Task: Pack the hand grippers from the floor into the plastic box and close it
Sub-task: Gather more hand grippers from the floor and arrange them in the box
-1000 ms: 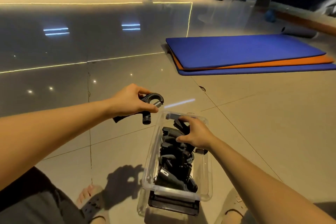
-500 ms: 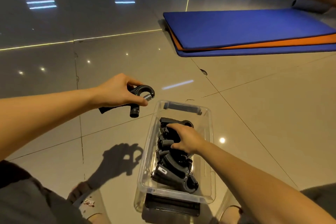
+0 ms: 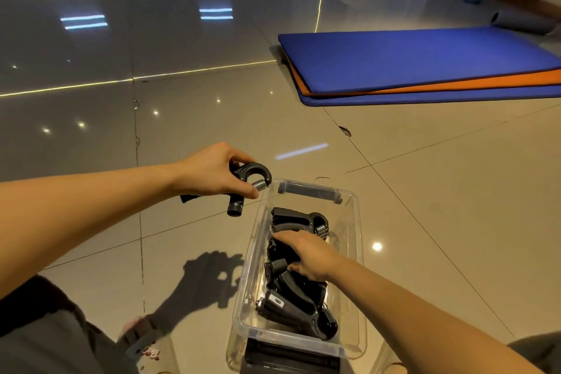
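We pack hand grippers into a clear plastic box on the tiled floor.

Our left hand (image 3: 212,171) is clamped on one black hand gripper (image 3: 246,184), holding it in the air just left of the plastic box (image 3: 355,252). Our right hand (image 3: 306,253) reaches into the open box, fingers spread and resting on the pile of grippers (image 3: 291,297) inside. Farther right, well apart, lie stacked blue and orange mats (image 3: 425,64).

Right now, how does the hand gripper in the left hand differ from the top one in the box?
The held hand gripper is in the air, left of the plastic box, clasped by the left hand. The top gripper in the box lies flat among others, beyond the right hand. Both are black with a metal spring.
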### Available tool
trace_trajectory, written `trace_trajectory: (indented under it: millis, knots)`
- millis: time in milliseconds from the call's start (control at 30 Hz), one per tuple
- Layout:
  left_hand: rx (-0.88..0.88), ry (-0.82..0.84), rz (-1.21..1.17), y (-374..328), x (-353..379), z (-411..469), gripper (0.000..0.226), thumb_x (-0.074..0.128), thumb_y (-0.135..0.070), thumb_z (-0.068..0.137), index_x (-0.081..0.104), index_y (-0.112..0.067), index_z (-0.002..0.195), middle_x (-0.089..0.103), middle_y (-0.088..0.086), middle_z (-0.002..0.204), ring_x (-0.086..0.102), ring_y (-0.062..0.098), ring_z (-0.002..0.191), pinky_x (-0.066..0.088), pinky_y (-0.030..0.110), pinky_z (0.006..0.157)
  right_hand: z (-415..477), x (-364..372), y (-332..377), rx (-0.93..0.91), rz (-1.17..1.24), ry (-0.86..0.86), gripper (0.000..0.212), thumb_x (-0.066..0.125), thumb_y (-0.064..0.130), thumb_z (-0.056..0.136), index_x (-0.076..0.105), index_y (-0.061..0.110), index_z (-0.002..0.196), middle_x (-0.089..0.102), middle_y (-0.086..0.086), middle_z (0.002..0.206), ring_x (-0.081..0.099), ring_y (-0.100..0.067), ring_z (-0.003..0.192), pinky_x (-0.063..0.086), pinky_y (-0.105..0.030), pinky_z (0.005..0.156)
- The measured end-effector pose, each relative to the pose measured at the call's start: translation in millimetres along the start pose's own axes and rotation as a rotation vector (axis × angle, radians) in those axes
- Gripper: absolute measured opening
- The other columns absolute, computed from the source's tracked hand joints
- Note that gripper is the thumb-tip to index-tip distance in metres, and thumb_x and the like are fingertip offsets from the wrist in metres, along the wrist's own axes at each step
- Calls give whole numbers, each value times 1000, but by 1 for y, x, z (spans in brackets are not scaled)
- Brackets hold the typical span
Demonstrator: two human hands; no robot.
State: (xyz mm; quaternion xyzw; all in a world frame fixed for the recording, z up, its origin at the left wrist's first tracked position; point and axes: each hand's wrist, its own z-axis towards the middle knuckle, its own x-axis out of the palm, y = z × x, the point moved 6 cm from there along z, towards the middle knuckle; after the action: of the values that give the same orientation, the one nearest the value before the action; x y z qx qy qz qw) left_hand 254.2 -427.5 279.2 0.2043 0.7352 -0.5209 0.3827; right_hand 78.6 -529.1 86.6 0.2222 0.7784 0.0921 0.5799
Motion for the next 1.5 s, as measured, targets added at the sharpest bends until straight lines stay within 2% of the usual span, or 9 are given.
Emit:
trace_trajectory:
  millis: [233, 367, 467, 733, 933, 1100, 1233, 1300, 1500]
  knots:
    - [23, 11, 34, -9, 2, 3, 53, 82, -39, 79, 67, -21, 127, 71, -8, 105, 67, 10, 93, 58, 32, 88, -1, -27, 1, 60, 84, -18, 75, 75, 18, 86, 40, 26, 152, 47, 1, 153, 43, -21, 140, 38, -40, 115]
    - [27, 22, 68, -10, 4, 5, 58, 81, -41, 79, 64, -19, 130, 69, -9, 108, 66, 9, 95, 57, 31, 89, -4, -104, 11, 150, 683, -276, 35, 65, 32, 96, 65, 13, 126, 71, -4, 116, 67, -17, 102, 56, -37, 93]
    - [30, 9, 123, -11, 5, 7, 64, 81, -45, 78, 62, -20, 133, 68, -8, 115, 63, 10, 102, 55, 31, 92, -11, -147, 29, 147, 1197, -348, 43, 55, 41, 101, 66, 1, 113, 74, -18, 96, 69, -27, 80, 59, -37, 72]
    - [92, -52, 168, -21, 3, 5, 72, 74, -62, 71, 61, -29, 134, 68, -10, 117, 63, 9, 102, 57, 38, 89, -8, -154, 55, 155, 1236, -289, 26, 69, 20, 95, 66, -1, 111, 68, -14, 94, 71, -23, 72, 57, -32, 60]
    - [65, -31, 135, -16, -7, 5, 99, 78, -60, 72, 33, -32, 155, 51, -3, 147, 50, 16, 132, 40, 31, 108, -13, -166, 34, 244, 1281, -395, 22, 68, 11, 94, 66, -7, 108, 66, -19, 91, 68, -23, 67, 61, -33, 64]
    - [112, -37, 350, -13, -17, -2, 77, 78, -49, 80, 45, -28, 146, 57, -10, 133, 48, 5, 116, 42, 27, 100, -26, -172, 14, 273, 1358, -363, 25, 66, 10, 94, 66, -8, 111, 65, -18, 91, 68, -22, 67, 60, -30, 63]
    - [123, -96, 291, -23, -14, -1, 66, 80, -39, 81, 54, -23, 140, 63, -5, 126, 55, 10, 112, 48, 29, 97, -27, -183, 15, 227, 795, -425, 25, 66, 23, 96, 67, 7, 115, 71, -12, 105, 71, -18, 83, 62, -42, 81]
    - [126, -103, 232, -26, -14, 1, 64, 81, -34, 81, 56, -21, 138, 65, -3, 126, 58, 12, 112, 49, 27, 96, -25, -190, 35, 119, 472, -453, 48, 70, 41, 91, 60, 16, 131, 66, -1, 120, 65, -12, 103, 56, -34, 93]
    - [122, -91, 118, -29, -8, 6, 85, 88, -33, 74, 41, -27, 145, 63, -2, 129, 60, 13, 117, 51, 30, 101, -21, -188, 74, -17, 145, -524, 66, 77, 47, 83, 53, 24, 141, 59, 7, 121, 56, -11, 108, 52, -31, 91]
